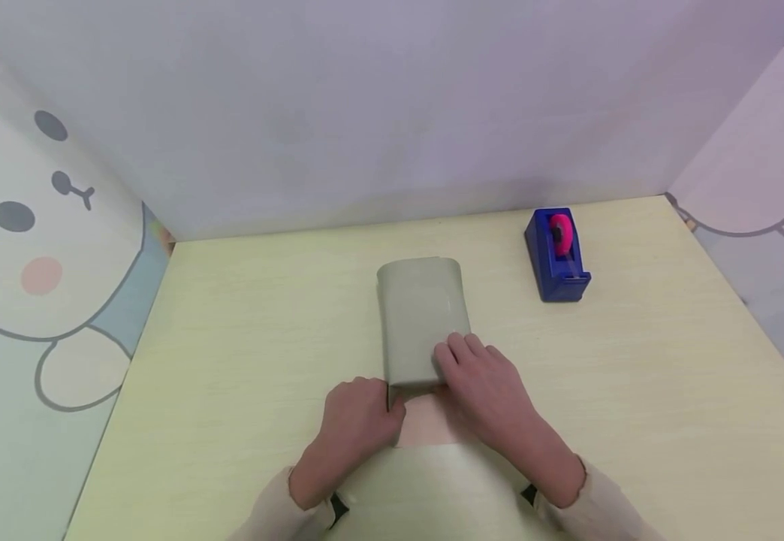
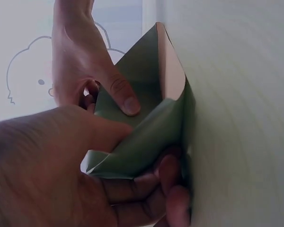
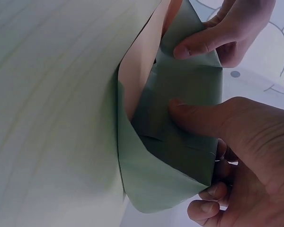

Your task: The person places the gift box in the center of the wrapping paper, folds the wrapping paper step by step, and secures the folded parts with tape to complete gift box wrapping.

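Observation:
A box-shaped paper package [image 1: 422, 315], grey-green outside, lies flat mid-table with its near end unfinished. From that end a pink-sided flap [image 1: 424, 422] spreads on the table towards the person. My left hand [image 1: 358, 417] grips the near left corner; in the left wrist view its thumb lies inside a green side fold [image 2: 151, 132] and its fingers curl round the outside. At the near right corner my right hand [image 1: 493, 391] holds the paper, thumb against the green end [image 3: 187, 90] and fingers bent over the outer edge. What lies inside the paper is hidden.
A blue tape dispenser [image 1: 557, 259] with a pink-cored roll stands at the back right of the pale wooden table [image 1: 263, 315]. A plain white curtain [image 1: 392, 113] hangs behind the table's far edge, with cartoon-printed cloth [image 1: 40, 225] along the sides.

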`<state>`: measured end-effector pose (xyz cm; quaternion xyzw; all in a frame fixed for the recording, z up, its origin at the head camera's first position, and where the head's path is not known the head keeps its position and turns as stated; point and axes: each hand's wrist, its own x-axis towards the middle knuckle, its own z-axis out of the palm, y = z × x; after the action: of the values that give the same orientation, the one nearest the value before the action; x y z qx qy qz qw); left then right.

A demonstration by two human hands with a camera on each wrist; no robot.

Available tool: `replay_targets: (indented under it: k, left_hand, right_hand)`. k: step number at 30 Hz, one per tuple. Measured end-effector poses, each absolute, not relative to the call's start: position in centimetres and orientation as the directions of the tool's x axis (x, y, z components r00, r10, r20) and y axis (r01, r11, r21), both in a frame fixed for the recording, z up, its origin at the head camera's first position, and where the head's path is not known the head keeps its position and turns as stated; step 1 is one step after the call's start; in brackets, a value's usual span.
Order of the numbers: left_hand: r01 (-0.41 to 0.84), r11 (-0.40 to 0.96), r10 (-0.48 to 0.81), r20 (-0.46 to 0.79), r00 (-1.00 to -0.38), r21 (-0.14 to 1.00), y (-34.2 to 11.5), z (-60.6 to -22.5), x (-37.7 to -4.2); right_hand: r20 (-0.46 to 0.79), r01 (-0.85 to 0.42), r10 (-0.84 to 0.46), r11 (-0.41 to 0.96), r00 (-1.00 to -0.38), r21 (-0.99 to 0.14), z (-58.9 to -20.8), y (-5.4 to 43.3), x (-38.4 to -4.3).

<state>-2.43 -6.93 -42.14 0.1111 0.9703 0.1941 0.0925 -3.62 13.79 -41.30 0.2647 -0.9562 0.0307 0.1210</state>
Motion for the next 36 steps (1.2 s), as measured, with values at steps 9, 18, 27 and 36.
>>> replay_targets:
  k: [9,18,27,36]
  left_hand:
    - [0.169,0.928,0.214,-0.105,-0.971,0.333,-6.4,-43.0,-2.6]
    - [0.168,0.938,0.206,-0.098,-0.974,0.305,-6.2,-43.1,-2.6]
    - [0.104,0.943,0.147,-0.114,-0.983,0.317,-5.9,-43.0,-2.7]
    - [0.201,0.927,0.267,-0.18,-0.947,0.316,-8.7,-38.9,-3.3]
  right_hand:
    - [0.236,-0.511,-0.497,0.86,-0.835,0.003,-41.3,13.8,-3.6]
    - [0.247,-0.512,-0.502,0.859,-0.829,0.024,-41.3,13.8,-3.5]
    - [0.21,-0.51,-0.504,0.86,-0.838,0.029,-41.2,13.9,-3.5]
    - [0.204,-0.522,-0.518,0.852,-0.831,0.038,-41.1,13.9,-3.5]
